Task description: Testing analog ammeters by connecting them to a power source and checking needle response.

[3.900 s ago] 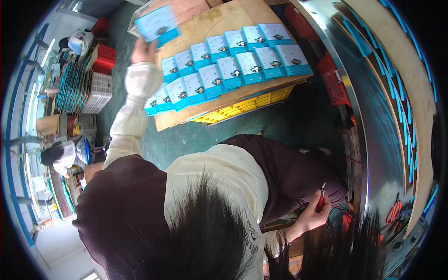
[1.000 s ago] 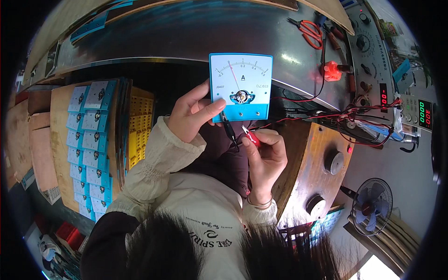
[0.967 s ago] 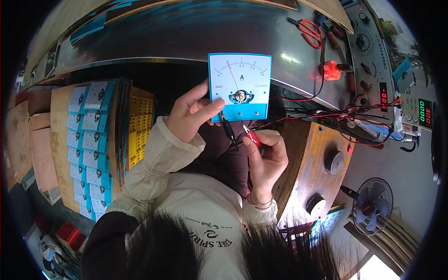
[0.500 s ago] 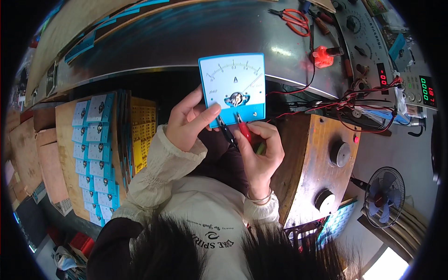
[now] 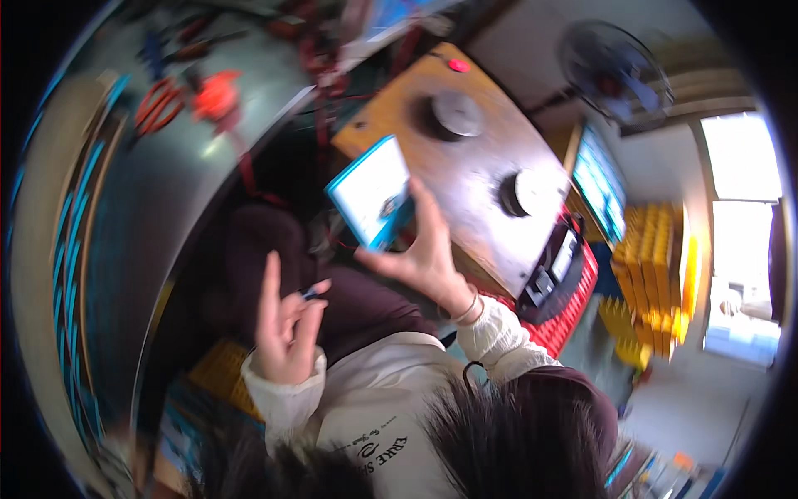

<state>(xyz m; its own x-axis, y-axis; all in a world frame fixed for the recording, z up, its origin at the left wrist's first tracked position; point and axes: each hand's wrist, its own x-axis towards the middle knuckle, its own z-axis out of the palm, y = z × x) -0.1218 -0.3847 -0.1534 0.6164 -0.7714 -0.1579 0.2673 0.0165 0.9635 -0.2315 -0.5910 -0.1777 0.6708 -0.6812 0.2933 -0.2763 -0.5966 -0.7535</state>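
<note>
A square analog panel meter (image 5: 362, 185) with a white dial and a blue rim is tilted in my right hand (image 5: 422, 264). My thumb and fingers grip its edge, beside the near left corner of the wooden box (image 5: 490, 133). My left hand (image 5: 289, 333) is lower and to the left, apart from the meter, above my dark trousers. One finger points out straight while the others curl round a small dark bluish thing (image 5: 311, 293), too blurred to name.
Two round metal knobs (image 5: 456, 114) and a red button top the box. A metal bench (image 5: 199, 166) at the left carries red-handled scissors (image 5: 158, 106) and an orange-red bottle (image 5: 217, 96). A fan (image 5: 615, 71), a red crate (image 5: 565, 320) and stacked yellow trays (image 5: 657, 266) are at the right.
The view has swung to the right. The meter has passed from my left hand to my right, toward the box. My hands have moved apart, and the red and black clips are off the meter.
</note>
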